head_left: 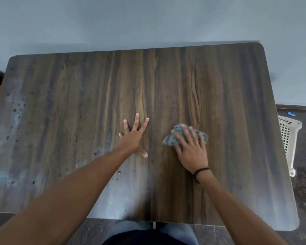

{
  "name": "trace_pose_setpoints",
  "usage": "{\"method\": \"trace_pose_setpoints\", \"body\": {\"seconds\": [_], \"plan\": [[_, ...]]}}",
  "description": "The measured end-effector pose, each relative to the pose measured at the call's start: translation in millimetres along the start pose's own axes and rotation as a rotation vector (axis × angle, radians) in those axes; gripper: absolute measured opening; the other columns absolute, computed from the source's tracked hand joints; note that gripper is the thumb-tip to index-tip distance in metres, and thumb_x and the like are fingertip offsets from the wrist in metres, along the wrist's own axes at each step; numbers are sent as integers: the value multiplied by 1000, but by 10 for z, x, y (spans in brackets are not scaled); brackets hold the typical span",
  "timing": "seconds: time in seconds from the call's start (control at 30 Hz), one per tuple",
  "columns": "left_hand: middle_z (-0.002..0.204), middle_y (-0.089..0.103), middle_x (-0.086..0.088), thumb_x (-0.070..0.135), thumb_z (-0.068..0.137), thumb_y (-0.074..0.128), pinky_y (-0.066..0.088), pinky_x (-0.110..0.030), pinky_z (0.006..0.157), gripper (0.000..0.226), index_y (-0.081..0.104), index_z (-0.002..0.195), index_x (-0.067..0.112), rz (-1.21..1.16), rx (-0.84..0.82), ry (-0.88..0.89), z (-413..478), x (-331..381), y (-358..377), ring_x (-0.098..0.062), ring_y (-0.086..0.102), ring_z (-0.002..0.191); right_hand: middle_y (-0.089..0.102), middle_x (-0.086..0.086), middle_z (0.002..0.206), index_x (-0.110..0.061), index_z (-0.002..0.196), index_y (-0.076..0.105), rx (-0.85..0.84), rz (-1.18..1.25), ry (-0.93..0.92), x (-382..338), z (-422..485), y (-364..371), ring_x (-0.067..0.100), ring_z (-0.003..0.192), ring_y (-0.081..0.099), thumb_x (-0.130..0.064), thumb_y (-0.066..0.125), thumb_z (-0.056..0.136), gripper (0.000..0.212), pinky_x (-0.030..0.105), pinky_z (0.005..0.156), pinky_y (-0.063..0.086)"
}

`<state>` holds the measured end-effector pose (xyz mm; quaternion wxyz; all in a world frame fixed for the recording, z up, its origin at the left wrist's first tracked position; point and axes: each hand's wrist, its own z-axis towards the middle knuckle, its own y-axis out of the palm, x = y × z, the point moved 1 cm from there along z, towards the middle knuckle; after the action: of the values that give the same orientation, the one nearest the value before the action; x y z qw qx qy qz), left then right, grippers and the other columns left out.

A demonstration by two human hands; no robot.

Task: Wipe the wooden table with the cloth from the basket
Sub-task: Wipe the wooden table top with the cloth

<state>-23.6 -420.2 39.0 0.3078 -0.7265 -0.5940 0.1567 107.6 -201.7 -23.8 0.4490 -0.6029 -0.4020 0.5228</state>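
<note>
A dark wooden table (219, 89) fills the view, with pale smears and dark specks along its left side. My right hand (191, 149) lies flat on a crumpled blue-grey cloth (170, 140), pressing it onto the table right of centre. The cloth sticks out past my fingers on the left and right. My left hand (133, 137) rests flat on the table near the middle, fingers spread, holding nothing. A white plastic basket (290, 138) stands on the floor past the table's right edge.
A pale wall runs behind the table's far edge. Dark tiled floor shows to the right and below the near edge. A small blue scrap (291, 114) lies on the floor beyond the basket. My legs are at the near edge.
</note>
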Motion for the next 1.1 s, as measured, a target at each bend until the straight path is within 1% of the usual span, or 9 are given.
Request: {"method": "trace_pose_setpoints", "body": {"seconds": [0.07,0.1,0.23,0.37,0.53,0.67,0.8,0.93,1.1], "plan": [[146,-54,12,43,60,94,12,-76,110,153,-31,148,46,1,4,-1,20,-18,16,-47,-36,140,19,-3,168,-46,155,27,25,81,317,-53,201,-25,24,155,12,-50,36,105,51,53,123,6],[146,-54,12,43,59,94,12,-76,110,153,-31,148,46,1,7,-1,30,-27,30,-48,-36,140,17,-2,168,-45,155,27,9,79,330,-169,219,-5,26,155,10,-50,35,105,51,54,123,3],[148,-53,9,45,61,92,12,-74,112,151,-31,148,46,96,2,10,58,-87,10,-45,-33,143,16,-4,168,-49,157,17,-42,-26,-115,-177,8,95,23,156,10,-56,21,106,52,49,125,1],[151,-49,10,40,59,94,6,-76,110,151,-25,150,49,89,31,33,232,-208,-478,-40,-34,144,19,-1,168,-44,157,25,62,57,380,-127,436,8,26,155,13,-53,29,105,53,53,122,4],[155,-44,8,45,57,95,11,-78,110,151,-22,152,46,42,51,-23,598,-229,-1063,-42,-30,146,19,-4,168,-46,158,20,16,-21,-30,-190,462,91,24,155,15,-54,26,105,53,50,124,7],[152,-48,8,50,57,94,7,-75,112,152,-28,149,48,-2,-4,-23,827,-242,-1195,-43,-32,144,15,-1,169,-44,158,20,45,63,386,-205,749,7,27,155,10,-53,30,104,55,53,122,2],[149,-52,8,55,53,93,4,-76,110,154,-31,145,53,-17,26,-8,982,-131,-1209,-46,-35,142,17,-4,168,-46,158,17,-37,-26,-100,-121,711,2,23,156,12,-56,23,105,55,49,124,2],[147,-54,9,52,51,95,6,-78,109,157,-33,143,54,-26,16,-11,1034,-102,-1236,-48,-35,141,20,0,167,-43,157,23,93,56,426,13,1166,-71,27,154,14,-53,32,104,56,55,122,6],[150,-51,5,53,53,94,11,-77,110,156,-30,147,50,-6,31,10,1011,-88,-1244,-51,-31,142,20,-3,167,-44,158,21,5,-55,-101,-94,1200,15,24,155,17,-55,28,104,55,49,123,2]]}}
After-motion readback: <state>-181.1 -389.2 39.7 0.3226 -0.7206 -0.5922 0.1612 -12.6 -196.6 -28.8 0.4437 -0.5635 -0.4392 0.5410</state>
